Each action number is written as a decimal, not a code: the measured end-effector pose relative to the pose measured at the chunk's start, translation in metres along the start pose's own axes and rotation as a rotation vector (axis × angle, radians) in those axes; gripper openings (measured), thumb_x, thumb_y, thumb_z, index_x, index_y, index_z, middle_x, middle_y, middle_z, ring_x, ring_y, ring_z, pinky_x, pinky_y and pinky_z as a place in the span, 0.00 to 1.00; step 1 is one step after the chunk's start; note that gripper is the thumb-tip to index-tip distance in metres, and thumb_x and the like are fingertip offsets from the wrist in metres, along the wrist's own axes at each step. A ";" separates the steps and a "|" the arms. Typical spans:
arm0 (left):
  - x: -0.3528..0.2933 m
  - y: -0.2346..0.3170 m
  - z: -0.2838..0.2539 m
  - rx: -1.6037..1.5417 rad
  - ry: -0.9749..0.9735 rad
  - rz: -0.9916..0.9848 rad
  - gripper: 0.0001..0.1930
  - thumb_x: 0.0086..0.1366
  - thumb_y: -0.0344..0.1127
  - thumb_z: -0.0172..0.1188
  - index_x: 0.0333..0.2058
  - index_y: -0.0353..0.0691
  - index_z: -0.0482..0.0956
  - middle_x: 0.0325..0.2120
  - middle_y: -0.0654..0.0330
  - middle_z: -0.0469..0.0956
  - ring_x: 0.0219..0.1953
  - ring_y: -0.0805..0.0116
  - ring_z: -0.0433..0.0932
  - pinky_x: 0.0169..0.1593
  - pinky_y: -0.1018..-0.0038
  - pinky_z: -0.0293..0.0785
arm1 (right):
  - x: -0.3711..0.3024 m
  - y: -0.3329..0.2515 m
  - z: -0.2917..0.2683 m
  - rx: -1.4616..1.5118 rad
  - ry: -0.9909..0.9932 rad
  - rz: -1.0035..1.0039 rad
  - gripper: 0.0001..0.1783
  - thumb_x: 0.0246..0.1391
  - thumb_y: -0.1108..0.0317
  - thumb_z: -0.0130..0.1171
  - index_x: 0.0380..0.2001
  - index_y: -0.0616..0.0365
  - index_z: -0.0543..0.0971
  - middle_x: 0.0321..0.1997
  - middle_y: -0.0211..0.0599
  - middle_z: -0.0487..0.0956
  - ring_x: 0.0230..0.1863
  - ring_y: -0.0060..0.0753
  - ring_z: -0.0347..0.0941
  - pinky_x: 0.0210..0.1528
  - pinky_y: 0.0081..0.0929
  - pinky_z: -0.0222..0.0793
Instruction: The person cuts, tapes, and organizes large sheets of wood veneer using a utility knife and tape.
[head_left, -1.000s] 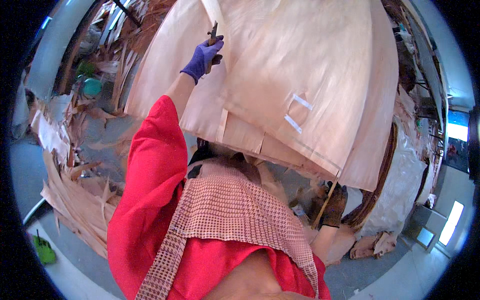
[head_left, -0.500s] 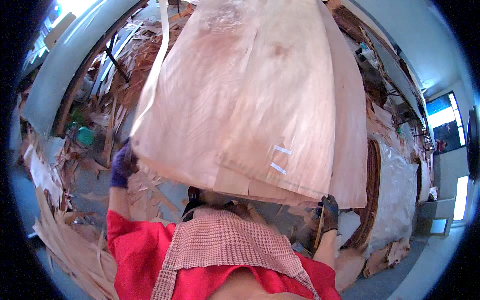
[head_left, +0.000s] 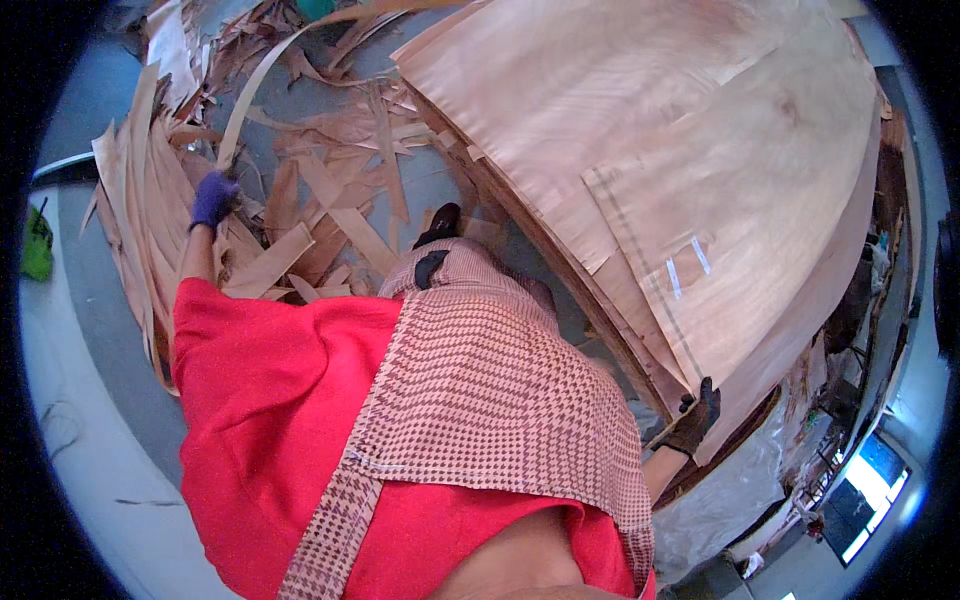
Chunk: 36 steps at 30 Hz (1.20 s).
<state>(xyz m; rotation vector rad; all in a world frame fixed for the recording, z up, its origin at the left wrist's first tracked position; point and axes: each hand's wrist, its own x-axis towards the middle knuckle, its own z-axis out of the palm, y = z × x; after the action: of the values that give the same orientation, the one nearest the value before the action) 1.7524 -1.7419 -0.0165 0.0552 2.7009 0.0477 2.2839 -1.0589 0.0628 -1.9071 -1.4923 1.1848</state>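
My left hand, in a purple glove, is closed on a long thin strip of veneer that arcs up and away to the right. It is out at my left, above a heap of veneer scraps on the floor. My right hand, in a dark glove, grips the near lower corner of the top veneer sheet, which lies on a thick stack of sheets at the right. Two short pale tape strips are stuck on that sheet. My red garment and checked cloth fill the lower middle.
Loose strips and offcuts cover the grey floor to the left and ahead. A green object lies at the far left. Pale sheeting and clutter sit beyond the stack at the lower right, by a bright opening.
My left hand has dropped from high on the sheet down to my left side, bringing the long strip with it. The view has tilted down toward the floor. My right hand stays on the sheet's corner.
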 end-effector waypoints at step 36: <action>0.073 0.306 0.092 -1.538 0.185 0.249 0.11 0.55 0.29 0.53 0.38 0.38 0.76 0.24 0.66 0.73 0.21 0.77 0.68 0.22 0.79 0.66 | -0.083 0.028 0.040 0.389 0.193 0.050 0.10 0.42 0.66 0.59 0.28 0.58 0.73 0.19 0.25 0.67 0.14 0.20 0.58 0.17 0.20 0.56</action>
<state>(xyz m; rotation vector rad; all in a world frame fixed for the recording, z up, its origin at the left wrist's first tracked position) 1.7349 -1.4309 -0.1183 -0.0859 2.0706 2.1292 2.2617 -1.1515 0.0492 -1.7424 -1.0320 1.1743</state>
